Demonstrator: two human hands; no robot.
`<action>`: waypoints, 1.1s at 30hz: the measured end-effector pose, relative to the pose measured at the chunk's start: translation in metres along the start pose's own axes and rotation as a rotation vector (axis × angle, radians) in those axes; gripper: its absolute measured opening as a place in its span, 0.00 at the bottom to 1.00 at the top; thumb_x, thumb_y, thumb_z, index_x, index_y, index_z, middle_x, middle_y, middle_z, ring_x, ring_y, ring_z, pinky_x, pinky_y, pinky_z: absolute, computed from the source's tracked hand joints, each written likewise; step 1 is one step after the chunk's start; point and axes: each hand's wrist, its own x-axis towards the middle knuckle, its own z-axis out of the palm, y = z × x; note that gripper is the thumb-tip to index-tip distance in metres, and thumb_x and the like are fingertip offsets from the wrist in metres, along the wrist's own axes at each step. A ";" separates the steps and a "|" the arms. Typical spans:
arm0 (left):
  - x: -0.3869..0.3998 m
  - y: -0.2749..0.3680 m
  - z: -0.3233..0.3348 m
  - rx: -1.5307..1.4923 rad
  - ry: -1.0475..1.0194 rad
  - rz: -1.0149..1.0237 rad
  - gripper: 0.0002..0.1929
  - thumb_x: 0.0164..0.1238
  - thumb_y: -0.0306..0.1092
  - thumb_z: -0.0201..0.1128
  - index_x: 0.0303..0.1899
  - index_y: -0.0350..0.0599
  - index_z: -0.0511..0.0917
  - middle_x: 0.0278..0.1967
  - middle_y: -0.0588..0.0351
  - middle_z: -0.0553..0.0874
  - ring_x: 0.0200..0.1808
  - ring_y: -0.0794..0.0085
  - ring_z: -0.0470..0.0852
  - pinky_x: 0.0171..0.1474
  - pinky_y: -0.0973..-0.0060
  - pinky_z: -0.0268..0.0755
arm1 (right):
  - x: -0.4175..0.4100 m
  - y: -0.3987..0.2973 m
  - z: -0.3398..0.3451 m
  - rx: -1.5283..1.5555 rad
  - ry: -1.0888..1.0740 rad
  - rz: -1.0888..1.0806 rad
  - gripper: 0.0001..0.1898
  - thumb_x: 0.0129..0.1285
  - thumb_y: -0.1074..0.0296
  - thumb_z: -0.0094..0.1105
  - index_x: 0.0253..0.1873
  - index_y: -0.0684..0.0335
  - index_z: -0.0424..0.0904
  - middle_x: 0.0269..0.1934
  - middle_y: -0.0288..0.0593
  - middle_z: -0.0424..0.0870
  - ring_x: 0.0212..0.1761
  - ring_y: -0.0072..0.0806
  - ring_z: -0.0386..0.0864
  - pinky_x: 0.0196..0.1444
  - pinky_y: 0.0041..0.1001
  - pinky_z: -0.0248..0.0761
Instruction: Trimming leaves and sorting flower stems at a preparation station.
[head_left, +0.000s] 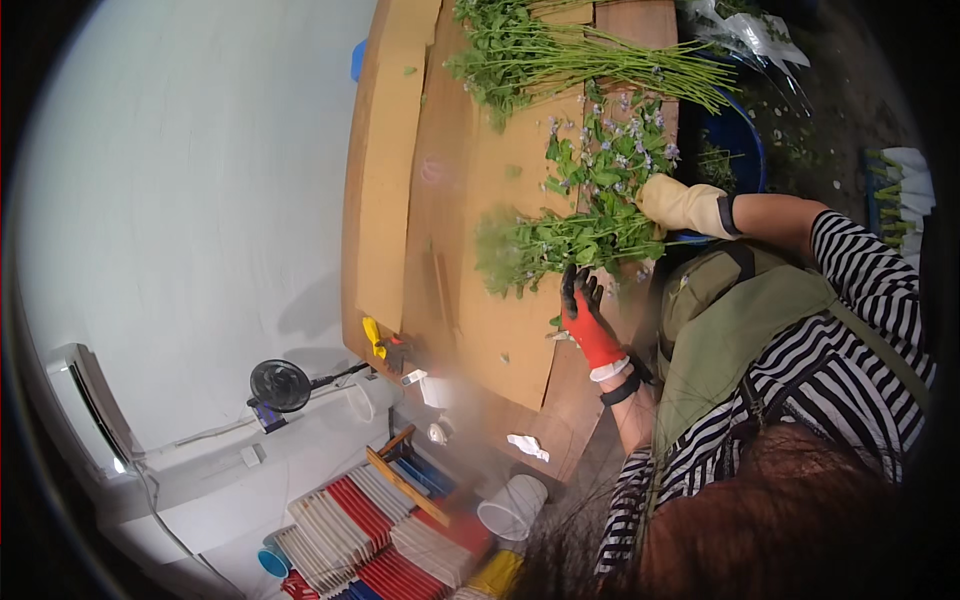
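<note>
My right hand (679, 204), in a cream glove, is closed around the stem end of a leafy bunch of flowering stems (577, 241). Its leafy tops point across the table. My left hand (583, 300), in a red glove with black-coated fingers, has its fingers extended and slightly apart at the bunch's near side, touching or almost touching the leaves. Beyond my right hand lie loose stems with small pale purple flowers (619, 146). Farther along is a large pile of long-stemmed greens (585, 60), its stems hanging past the table edge. Cardboard sheets (502, 330) cover part of the wooden table (570, 439).
A small tool (559, 335) lies by my left wrist. A blue tub (759, 154) holding plant scraps stands beneath the table edge. Crumpled white paper (529, 447), a white bucket (514, 506), stacked red and white slatted items (345, 517) and a black fan (279, 386) are towards the left end.
</note>
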 end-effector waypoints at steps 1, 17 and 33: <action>0.002 -0.001 0.001 0.000 0.003 0.009 0.26 0.89 0.41 0.58 0.79 0.39 0.74 0.71 0.43 0.83 0.69 0.55 0.83 0.72 0.59 0.76 | 0.005 0.000 0.008 -0.033 -0.071 0.021 0.21 0.52 0.42 0.84 0.34 0.57 0.94 0.34 0.43 0.94 0.43 0.47 0.93 0.45 0.43 0.85; 0.039 -0.065 0.020 0.212 -0.011 0.045 0.22 0.87 0.38 0.62 0.71 0.35 0.81 0.57 0.54 0.91 0.51 0.75 0.88 0.50 0.78 0.78 | -0.026 0.001 -0.107 0.554 0.191 0.303 0.08 0.62 0.73 0.65 0.40 0.55 0.93 0.35 0.44 0.94 0.39 0.45 0.92 0.44 0.44 0.84; 0.107 -0.066 0.022 0.104 -0.259 0.464 0.18 0.84 0.32 0.66 0.67 0.36 0.81 0.60 0.51 0.90 0.56 0.65 0.89 0.60 0.67 0.83 | -0.111 0.044 -0.135 0.869 -0.232 0.390 0.19 0.73 0.65 0.60 0.65 0.60 0.87 0.43 0.40 0.96 0.45 0.30 0.93 0.52 0.32 0.83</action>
